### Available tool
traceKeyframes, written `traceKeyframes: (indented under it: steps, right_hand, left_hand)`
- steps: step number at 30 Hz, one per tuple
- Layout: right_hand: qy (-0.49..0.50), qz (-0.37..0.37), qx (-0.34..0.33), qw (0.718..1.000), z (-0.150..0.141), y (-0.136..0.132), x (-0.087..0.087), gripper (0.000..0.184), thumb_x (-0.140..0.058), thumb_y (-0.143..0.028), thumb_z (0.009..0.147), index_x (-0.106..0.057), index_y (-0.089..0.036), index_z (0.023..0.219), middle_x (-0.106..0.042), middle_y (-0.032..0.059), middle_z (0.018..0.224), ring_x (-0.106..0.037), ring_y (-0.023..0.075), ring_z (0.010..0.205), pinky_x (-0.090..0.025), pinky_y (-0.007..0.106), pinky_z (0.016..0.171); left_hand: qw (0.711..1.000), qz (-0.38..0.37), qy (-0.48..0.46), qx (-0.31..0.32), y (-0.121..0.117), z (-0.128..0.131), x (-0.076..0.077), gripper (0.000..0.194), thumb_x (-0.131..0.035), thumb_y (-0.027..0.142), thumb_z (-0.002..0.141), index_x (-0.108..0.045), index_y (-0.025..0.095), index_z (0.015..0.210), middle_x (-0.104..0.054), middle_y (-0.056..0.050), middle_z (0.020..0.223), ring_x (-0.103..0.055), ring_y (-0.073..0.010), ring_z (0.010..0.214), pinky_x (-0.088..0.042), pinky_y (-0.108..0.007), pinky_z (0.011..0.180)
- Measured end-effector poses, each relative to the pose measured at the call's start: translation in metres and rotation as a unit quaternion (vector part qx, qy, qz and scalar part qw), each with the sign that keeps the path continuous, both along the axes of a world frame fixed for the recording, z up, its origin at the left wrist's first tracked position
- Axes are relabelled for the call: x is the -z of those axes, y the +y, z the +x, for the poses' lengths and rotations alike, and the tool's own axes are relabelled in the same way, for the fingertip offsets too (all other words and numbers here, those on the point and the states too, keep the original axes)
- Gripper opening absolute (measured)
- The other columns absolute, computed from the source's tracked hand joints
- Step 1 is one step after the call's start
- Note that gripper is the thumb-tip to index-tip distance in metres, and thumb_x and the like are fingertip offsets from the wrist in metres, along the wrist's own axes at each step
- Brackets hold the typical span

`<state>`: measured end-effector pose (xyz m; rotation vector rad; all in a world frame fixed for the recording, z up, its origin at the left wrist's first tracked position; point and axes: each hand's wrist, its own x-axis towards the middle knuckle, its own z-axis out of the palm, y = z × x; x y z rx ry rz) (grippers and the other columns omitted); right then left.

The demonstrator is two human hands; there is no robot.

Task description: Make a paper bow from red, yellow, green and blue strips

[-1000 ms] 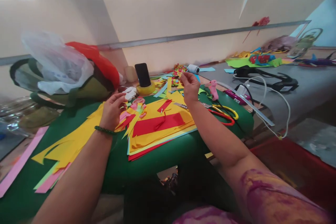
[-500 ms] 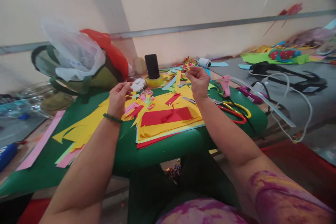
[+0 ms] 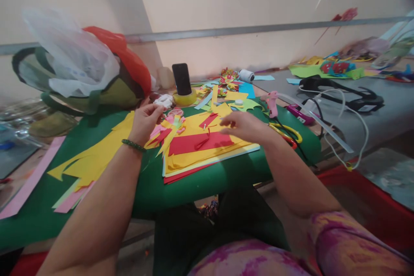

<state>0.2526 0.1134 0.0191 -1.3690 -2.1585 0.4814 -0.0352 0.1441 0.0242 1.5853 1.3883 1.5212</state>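
My left hand (image 3: pixel 146 123), with a dark green bead bracelet at the wrist, hovers beside cut paper strips (image 3: pixel 170 131) in pink, red and yellow. Its thumb and fingers are pressed together; whatever may be between them is too small to make out. Over the right side of the yellow paper stack (image 3: pixel 187 163) is my right hand (image 3: pixel 244 126), fingers apart and holding nothing. A red paper strip (image 3: pixel 184 143) lies on the stack under a thin, dark red twisted piece (image 3: pixel 202 139). Scissors with yellow and red handles (image 3: pixel 293 133) lie partly hidden behind my right forearm.
A phone (image 3: pixel 182 78) stands in a yellow tape roll (image 3: pixel 185 98). Folded paper flowers (image 3: pixel 229 79) lie at the back. A pink glue gun (image 3: pixel 272 104) with its cable is at right. A bag (image 3: pixel 106 90) holding plastic bags stands at back left. Yellow sheets (image 3: pixel 97 155) lie left.
My right hand has let go of a small folded paper flower at the back pile and come back toward me, fingers opening. My left hand stays pinched. The view has shifted slightly right.
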Motion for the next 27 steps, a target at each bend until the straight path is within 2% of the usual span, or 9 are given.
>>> traceKeyframes:
  steps: [3,6,9,12,15,19,22,25,27]
  right_hand:
    - [-0.134,-0.083,0.023,0.987,0.008,-0.022,0.013,0.020,-0.072,-0.035,0.075,-0.072,-0.019,0.088,-0.072,0.0077,0.089,-0.064,0.0222,0.079,-0.039,0.027,0.061]
    - [-0.126,-0.119,0.023,0.985,0.010,-0.027,0.025,0.015,-0.063,-0.031,0.082,-0.069,-0.018,0.086,-0.070,0.0047,0.082,-0.062,0.0178,0.072,-0.036,0.025,0.057]
    - [-0.111,-0.104,0.010,0.988,0.013,-0.027,0.030,0.012,-0.061,-0.027,0.082,-0.067,-0.017,0.077,-0.068,0.0032,0.076,-0.060,0.0159,0.069,-0.036,0.024,0.057]
    - [-0.103,-0.071,-0.003,0.992,0.019,-0.030,0.024,0.011,-0.061,-0.025,0.080,-0.065,-0.017,0.073,-0.068,0.0042,0.076,-0.059,0.0161,0.069,-0.037,0.024,0.057]
    - [-0.071,-0.098,-0.073,0.990,0.027,-0.038,0.006,0.011,-0.061,-0.023,0.077,-0.065,-0.016,0.070,-0.067,0.0028,0.069,-0.058,0.0141,0.062,-0.038,0.023,0.053]
    - [0.078,-0.175,-0.209,0.959,0.024,-0.031,-0.026,0.016,-0.067,-0.026,0.073,-0.072,-0.016,0.085,-0.067,-0.0001,0.061,-0.059,0.0121,0.056,-0.044,0.021,0.052]
    - [0.275,-0.123,-0.181,0.936,0.006,-0.005,-0.043,0.016,-0.072,-0.027,0.068,-0.075,-0.018,0.081,-0.068,-0.0001,0.062,-0.060,0.0111,0.056,-0.048,0.021,0.052]
    - [0.453,-0.035,-0.117,0.883,-0.022,0.021,-0.052,0.014,-0.075,-0.026,0.064,-0.075,-0.020,0.076,-0.071,-0.0003,0.069,-0.063,0.0106,0.062,-0.052,0.022,0.058]
    - [0.501,-0.008,-0.126,0.856,-0.042,0.024,-0.053,0.014,-0.076,-0.026,0.063,-0.075,-0.021,0.076,-0.072,-0.0005,0.073,-0.065,0.0115,0.068,-0.055,0.024,0.064]
  left_hand:
    - [1.000,0.000,0.015,0.021,-0.001,0.003,0.000,0.015,-0.063,0.023,0.074,-0.068,0.015,0.061,-0.052,0.002,0.047,-0.044,-0.0082,0.045,-0.036,-0.019,0.045]
    - [0.999,-0.009,0.033,0.026,-0.001,0.003,0.002,0.015,-0.064,0.023,0.072,-0.067,0.016,0.060,-0.053,0.002,0.047,-0.044,-0.0083,0.044,-0.036,-0.019,0.044]
    - [0.999,-0.022,0.035,0.030,0.001,0.002,0.004,0.014,-0.067,0.026,0.069,-0.066,0.017,0.059,-0.054,0.003,0.047,-0.045,-0.0088,0.044,-0.037,-0.019,0.044]
    - [0.998,-0.025,0.041,0.051,-0.003,0.006,0.003,0.018,-0.071,0.033,0.066,-0.066,0.017,0.058,-0.054,0.002,0.048,-0.045,-0.0090,0.045,-0.037,-0.020,0.044]
    - [0.993,-0.034,0.049,0.102,-0.012,0.015,-0.003,0.024,-0.074,0.041,0.063,-0.071,0.017,0.062,-0.057,0.001,0.052,-0.046,-0.0096,0.048,-0.036,-0.021,0.045]
    - [0.978,-0.077,0.028,0.193,-0.023,0.017,-0.011,0.032,-0.073,0.049,0.064,-0.070,0.019,0.054,-0.042,0.002,0.038,-0.034,-0.0085,0.041,-0.029,-0.023,0.042]
    - [0.948,-0.146,0.003,0.284,-0.027,0.001,-0.015,0.044,-0.071,0.062,0.061,-0.069,0.019,0.049,-0.035,0.002,0.030,-0.027,-0.0082,0.033,-0.023,-0.025,0.037]
    - [0.902,-0.214,0.010,0.374,-0.029,-0.014,-0.019,0.057,-0.070,0.072,0.055,-0.075,0.016,0.063,-0.051,-0.006,0.036,-0.039,-0.0130,0.030,-0.027,-0.026,0.035]
    - [0.882,-0.250,0.002,0.399,-0.030,-0.015,-0.020,0.067,-0.064,0.078,0.060,-0.077,0.014,0.076,-0.066,-0.015,0.055,-0.058,-0.0209,0.042,-0.036,-0.028,0.038]
